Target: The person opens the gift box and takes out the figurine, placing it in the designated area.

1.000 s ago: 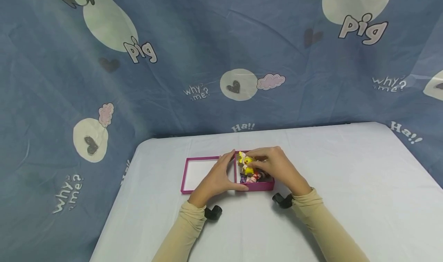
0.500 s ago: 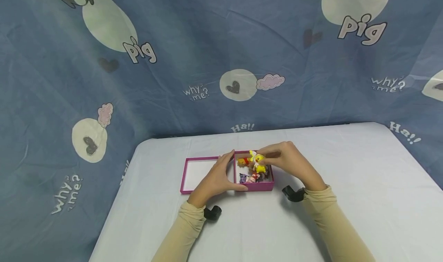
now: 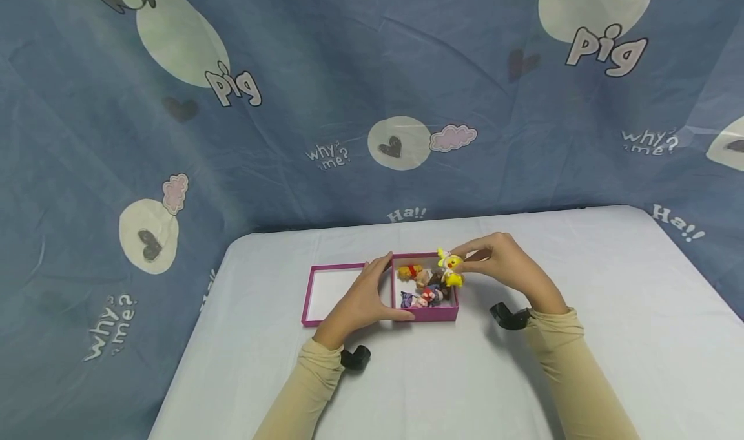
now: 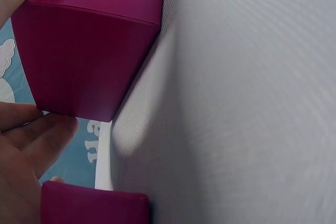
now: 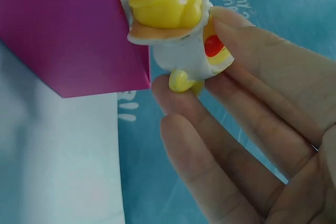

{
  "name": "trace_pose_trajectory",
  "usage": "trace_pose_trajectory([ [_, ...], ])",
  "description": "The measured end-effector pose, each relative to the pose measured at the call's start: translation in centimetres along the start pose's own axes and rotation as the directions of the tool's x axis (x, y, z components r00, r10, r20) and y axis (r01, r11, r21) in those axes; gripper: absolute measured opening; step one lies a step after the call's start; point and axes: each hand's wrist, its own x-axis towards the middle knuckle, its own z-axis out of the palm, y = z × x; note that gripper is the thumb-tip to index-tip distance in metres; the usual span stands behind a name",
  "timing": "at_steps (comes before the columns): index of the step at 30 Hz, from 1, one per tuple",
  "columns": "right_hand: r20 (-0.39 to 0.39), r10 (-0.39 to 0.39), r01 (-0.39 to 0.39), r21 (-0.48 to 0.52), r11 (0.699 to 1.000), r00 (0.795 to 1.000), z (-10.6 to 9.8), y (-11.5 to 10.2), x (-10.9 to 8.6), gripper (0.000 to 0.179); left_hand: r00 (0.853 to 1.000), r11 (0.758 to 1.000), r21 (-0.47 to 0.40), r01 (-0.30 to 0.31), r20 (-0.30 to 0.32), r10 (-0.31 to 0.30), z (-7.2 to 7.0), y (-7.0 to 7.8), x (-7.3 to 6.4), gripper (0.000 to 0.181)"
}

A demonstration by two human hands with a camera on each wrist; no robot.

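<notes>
My right hand pinches a small yellow-and-white toy figurine between thumb and fingers, over the right wall of an open magenta box. The right wrist view shows that figurine close up, with a red spot, beside the box's outer wall. My left hand grips the box at its left end, thumb along the front and fingers at the back. Inside lie several small figurines, among them an orange-yellow one with red and a purple one.
A shallow magenta-rimmed lid with a white inside lies left of the box, partly behind my left hand. The white table ends at a blue printed cloth behind. A black wrist camera sits on each wrist.
My right hand has moved rightward with the yellow-and-white figurine, from over the box's left part to its right wall, uncovering figurines inside. The left hand has stayed on the box.
</notes>
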Motion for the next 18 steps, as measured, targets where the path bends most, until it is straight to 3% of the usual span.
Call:
trace_pose_trajectory([
  [9, -0.01, 0.034, -0.033, 0.026, 0.999, 0.999, -1.0, 0.5, -0.6, 0.031, 1.0, 1.0, -0.002, -0.011, 0.001, 0.011, 0.1, 0.0, 0.0, 0.133],
  [18, 0.026, 0.059, -0.06, 0.025, 0.998, 0.998, -2.4, 1.7, -1.2, 0.031, 1.0, 1.0, -0.007, 0.01, 0.001, -0.01, 0.0, -0.1, -0.1, 0.133],
])
